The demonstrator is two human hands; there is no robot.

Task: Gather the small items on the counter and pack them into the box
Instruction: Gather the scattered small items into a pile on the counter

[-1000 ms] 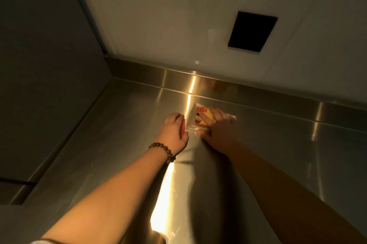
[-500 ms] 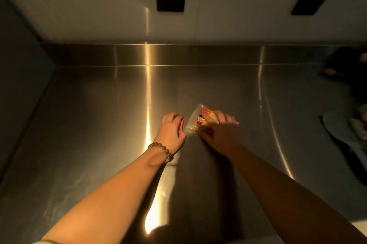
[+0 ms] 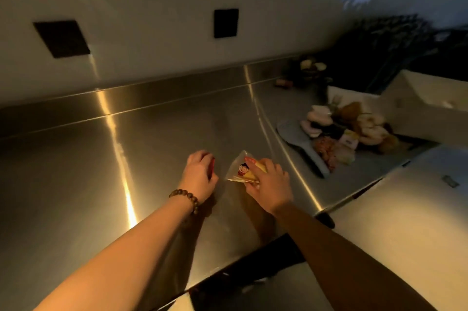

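Nearest, over the steel counter (image 3: 76,171): left hand (image 3: 200,174) with a beaded bracelet (image 3: 186,198) at the wrist, fingers curled round a small red item (image 3: 212,167), mostly hidden. Just beside it, right hand (image 3: 268,184) gripping a clear snack packet (image 3: 244,169) with yellow contents and a cartoon face. Farther right, a heap of small wrapped items (image 3: 352,128) on the counter beside a white box (image 3: 430,110). Beyond, two dark squares (image 3: 225,23) on the wall.
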